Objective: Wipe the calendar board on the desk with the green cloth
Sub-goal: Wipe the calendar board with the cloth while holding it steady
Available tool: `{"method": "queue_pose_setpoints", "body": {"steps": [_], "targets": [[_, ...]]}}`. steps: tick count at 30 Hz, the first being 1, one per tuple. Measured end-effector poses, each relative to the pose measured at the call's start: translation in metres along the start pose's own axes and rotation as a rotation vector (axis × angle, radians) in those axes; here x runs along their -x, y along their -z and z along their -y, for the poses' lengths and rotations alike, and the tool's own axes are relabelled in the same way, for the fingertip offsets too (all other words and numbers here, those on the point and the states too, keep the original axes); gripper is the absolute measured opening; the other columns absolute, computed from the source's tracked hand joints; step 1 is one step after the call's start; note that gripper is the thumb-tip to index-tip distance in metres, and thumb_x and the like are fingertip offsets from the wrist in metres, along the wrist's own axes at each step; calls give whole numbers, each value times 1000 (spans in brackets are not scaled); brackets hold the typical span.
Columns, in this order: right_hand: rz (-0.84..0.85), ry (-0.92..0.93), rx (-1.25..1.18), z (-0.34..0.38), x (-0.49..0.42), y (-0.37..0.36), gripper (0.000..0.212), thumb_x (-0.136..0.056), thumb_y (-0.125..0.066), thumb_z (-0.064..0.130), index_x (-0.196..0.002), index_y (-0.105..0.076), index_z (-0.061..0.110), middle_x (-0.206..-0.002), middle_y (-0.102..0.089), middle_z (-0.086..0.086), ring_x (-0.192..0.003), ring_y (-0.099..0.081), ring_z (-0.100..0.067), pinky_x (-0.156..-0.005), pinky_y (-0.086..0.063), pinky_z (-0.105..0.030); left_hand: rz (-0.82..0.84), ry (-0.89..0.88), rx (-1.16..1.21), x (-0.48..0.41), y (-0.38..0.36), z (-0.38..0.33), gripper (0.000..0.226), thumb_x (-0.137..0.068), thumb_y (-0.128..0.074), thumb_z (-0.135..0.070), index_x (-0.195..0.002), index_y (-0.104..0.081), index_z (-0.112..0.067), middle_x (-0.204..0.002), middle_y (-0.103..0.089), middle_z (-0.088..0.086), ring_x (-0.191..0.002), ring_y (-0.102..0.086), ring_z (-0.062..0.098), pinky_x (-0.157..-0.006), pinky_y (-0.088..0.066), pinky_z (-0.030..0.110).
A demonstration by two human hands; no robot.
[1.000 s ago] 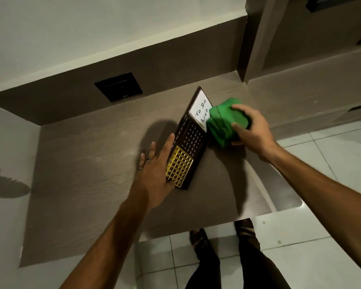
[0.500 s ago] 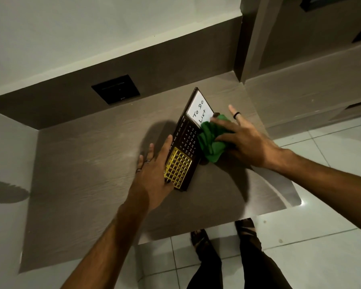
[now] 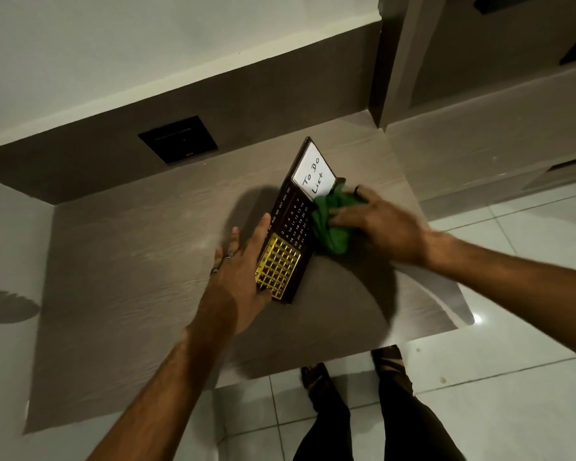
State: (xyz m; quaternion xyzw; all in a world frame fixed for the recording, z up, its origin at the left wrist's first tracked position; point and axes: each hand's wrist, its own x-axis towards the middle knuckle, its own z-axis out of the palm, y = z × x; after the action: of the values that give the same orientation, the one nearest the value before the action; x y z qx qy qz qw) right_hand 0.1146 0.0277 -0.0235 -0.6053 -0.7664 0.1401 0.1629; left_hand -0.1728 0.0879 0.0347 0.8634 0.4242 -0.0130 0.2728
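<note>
The dark brown calendar board [image 3: 291, 214] lies slanted on the desk [image 3: 130, 261]. It has a white "To Do List" panel at its far end, white dates in the middle and a gold grid at its near end. My left hand [image 3: 243, 277] lies flat against the board's left edge, its thumb over the gold grid. My right hand [image 3: 379, 224] presses the crumpled green cloth [image 3: 330, 224] against the board's right edge, just below the white panel. Part of the cloth is hidden under my fingers.
A black wall plate [image 3: 178, 139] sits in the brown back panel behind the desk. A brown pillar [image 3: 399, 61] rises at the desk's far right corner. Beyond the desk's near edge are white floor tiles [image 3: 512, 377] and my legs in dark trousers [image 3: 379, 420].
My right hand has carried the green cloth down from the white panel to the board's right edge and flattened over it. My left hand has kept its place on the board.
</note>
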Motion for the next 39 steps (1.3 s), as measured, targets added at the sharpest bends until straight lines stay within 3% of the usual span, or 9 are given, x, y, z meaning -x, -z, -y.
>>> {"method": "queue_pose_setpoints", "body": {"steps": [4, 8, 11, 17, 20, 26, 33, 37, 39], "targets": [[-93, -295, 41, -43, -36, 32, 47, -81, -57, 4, -117, -63, 35, -125, -63, -4, -116, -51, -33, -99, -40, -47, 11, 6, -4, 1, 1, -1, 123, -78, -79, -21, -147, 20, -47, -158, -9, -6, -145, 17, 17, -120, 8, 50], [1, -178, -51, -6, -31, 23, 44, -81, -59, 2, -118, -65, 26, -119, -61, -15, -107, -51, -33, -88, -49, -47, 8, 3, -11, 1, 0, -1, 122, -79, -78, -20, -149, 18, -46, -161, -12, -1, -146, 17, 19, -119, 10, 46], [80, 42, -90, 13, -16, 17, 47, -76, -62, -2, -116, -66, 22, -109, -67, -6, -104, -47, -24, -80, -49, -37, -1, 4, -12, 0, -1, 0, 123, -79, -78, -17, -149, 18, -47, -154, -2, -10, -147, 17, 18, -119, 9, 47], [-40, -268, 23, -53, -54, 40, 49, -82, -57, -2, -117, -65, 30, -113, -65, -6, -102, -47, -26, -88, -48, -43, -27, -30, -8, 2, -2, 4, 121, -77, -80, -16, -153, 11, -41, -148, -3, -14, -148, 12, 21, -118, 9, 48], [-36, -296, 1, -28, -46, 31, 44, -82, -61, 1, -118, -65, 25, -113, -59, -12, -101, -51, -29, -86, -48, -38, -24, -29, -10, 1, -2, 4, 122, -77, -79, -16, -151, 13, -44, -148, -3, -14, -148, 12, 21, -118, 9, 48], [166, 150, -77, 44, -3, 9, 46, -76, -61, 3, -120, -64, 16, -117, -67, -5, -107, -49, -30, -88, -45, -40, -23, -38, -47, 0, -2, 5, 123, -77, -79, -18, -149, 18, -44, -150, -1, -13, -149, 12, 22, -119, 7, 47], [-39, -326, 3, -48, -64, 51, 28, -87, -61, 12, -114, -67, 20, -111, -62, -16, -102, -49, -29, -88, -45, -40, -26, -36, -35, 0, -5, 7, 121, -78, -79, -18, -152, 13, -42, -150, -2, -13, -148, 13, 22, -117, 9, 50], [-206, -316, -15, 30, -29, 6, 32, -84, -64, 8, -115, -66, 17, -120, -58, -18, -105, -55, -36, -87, -50, -47, -26, -30, -48, -1, -5, 8, 124, -78, -79, -21, -148, 20, -49, -151, -1, -14, -148, 14, 21, -117, 11, 46], [-99, -203, -97, 81, 2, -28, 31, -89, -59, 12, -119, -62, 16, -123, -61, -17, -109, -57, -38, -91, -48, -52, -22, -21, -35, -3, -5, 7, 125, -78, -79, -23, -146, 22, -51, -150, 2, -14, -147, 16, 18, -116, 12, 43]]}}
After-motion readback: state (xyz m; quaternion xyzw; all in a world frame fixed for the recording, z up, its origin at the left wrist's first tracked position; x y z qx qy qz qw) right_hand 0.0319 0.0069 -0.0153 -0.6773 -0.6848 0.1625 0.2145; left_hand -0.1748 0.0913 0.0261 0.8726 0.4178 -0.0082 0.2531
